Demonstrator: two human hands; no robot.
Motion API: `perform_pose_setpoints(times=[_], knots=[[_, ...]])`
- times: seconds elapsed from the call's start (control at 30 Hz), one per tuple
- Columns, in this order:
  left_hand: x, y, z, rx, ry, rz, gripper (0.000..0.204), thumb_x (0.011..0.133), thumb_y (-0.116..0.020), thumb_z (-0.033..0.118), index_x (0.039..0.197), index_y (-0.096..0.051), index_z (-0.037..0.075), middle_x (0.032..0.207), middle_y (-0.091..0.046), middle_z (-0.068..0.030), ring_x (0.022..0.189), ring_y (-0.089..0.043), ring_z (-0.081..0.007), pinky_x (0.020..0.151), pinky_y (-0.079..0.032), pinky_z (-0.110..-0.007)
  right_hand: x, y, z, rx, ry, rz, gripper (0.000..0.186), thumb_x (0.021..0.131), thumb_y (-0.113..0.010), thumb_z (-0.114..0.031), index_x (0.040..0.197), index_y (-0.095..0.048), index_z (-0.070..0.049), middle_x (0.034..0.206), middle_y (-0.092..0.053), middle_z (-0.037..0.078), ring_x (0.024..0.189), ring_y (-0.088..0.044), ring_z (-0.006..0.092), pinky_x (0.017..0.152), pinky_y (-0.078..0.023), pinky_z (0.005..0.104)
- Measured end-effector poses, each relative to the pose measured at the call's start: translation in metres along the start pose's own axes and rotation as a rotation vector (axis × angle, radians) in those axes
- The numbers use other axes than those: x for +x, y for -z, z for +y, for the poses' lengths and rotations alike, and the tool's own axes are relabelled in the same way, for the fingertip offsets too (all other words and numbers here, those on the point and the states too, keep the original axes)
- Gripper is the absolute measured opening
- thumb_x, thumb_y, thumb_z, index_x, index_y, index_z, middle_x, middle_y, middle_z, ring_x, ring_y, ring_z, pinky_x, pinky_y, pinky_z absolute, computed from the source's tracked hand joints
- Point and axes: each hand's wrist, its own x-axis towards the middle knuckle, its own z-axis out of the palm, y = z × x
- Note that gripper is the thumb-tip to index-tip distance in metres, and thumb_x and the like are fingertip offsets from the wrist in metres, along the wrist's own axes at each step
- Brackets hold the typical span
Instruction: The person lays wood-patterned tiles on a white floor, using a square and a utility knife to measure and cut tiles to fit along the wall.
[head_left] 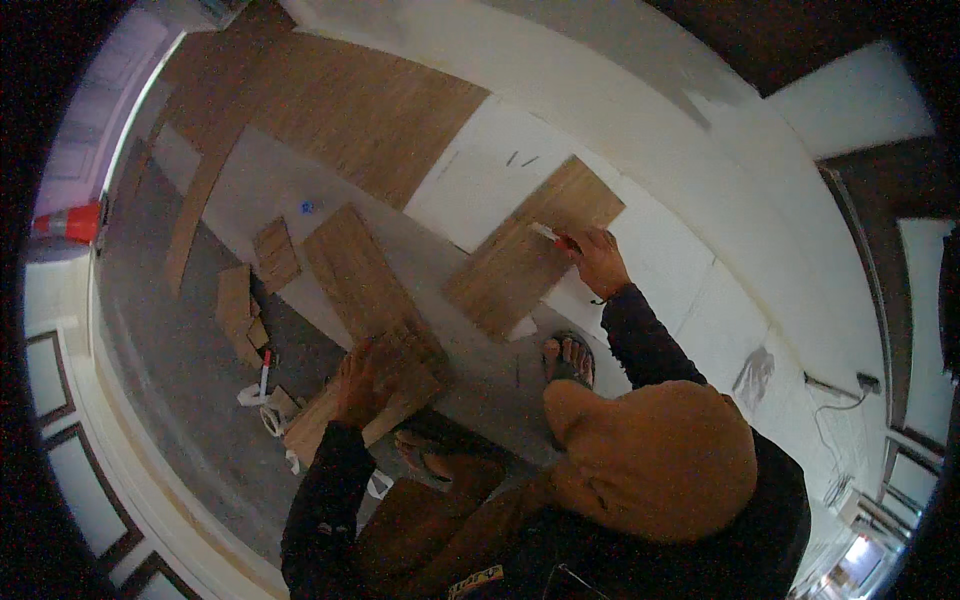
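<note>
left hand (365, 385), one: fingers loosely spread on one brown board (412, 384), gripping nothing. right hand (600, 262), one: curled round one red-and-white tool (544, 232), over a second board (520, 265) lying partly on white sheeting (500, 150). third board (350, 265): beyond left hand. orange cone (75, 222), one. yellow label (476, 581), one: lettering too small to read.

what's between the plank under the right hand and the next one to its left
Head view: bare grey floor, plus a corner of white surface higher up.
</note>
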Motion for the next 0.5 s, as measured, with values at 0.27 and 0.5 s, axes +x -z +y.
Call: perform_pose_setpoints(times=[0.27,0.5], knots=[[0.058,-0.021,0.018,-0.212,-0.190,-0.065,0.061,0.086,-0.071,0.028,0.140,-0.049,0.011,0.144,-0.045,-0.0178,0.128,-0.046,-0.0418,0.106,-0.039,-0.051,-0.079,0.003,0.044,1.157,-0.771,0.201,0.028,0.100,-0.054,-0.024,0.119,-0.060,-0.004,0.094,-0.065,0.014,0.064,-0.064,0.0218,0.054,-0.054,0.0347],[0.108,-0.110,0.064,-0.484,0.187,0.215,0.071,0.084,-0.076,0.033,0.139,-0.046,0.000,0.139,-0.047,-0.0215,0.126,-0.048,-0.0382,0.105,-0.040,-0.046,-0.170,0.025,0.024,0.352,-0.979,0.081,0.031,0.091,-0.066,-0.033,0.099,-0.059,-0.003,0.077,-0.066,0.014,0.064,-0.064,0.0338,0.057,-0.051,0.0445]])
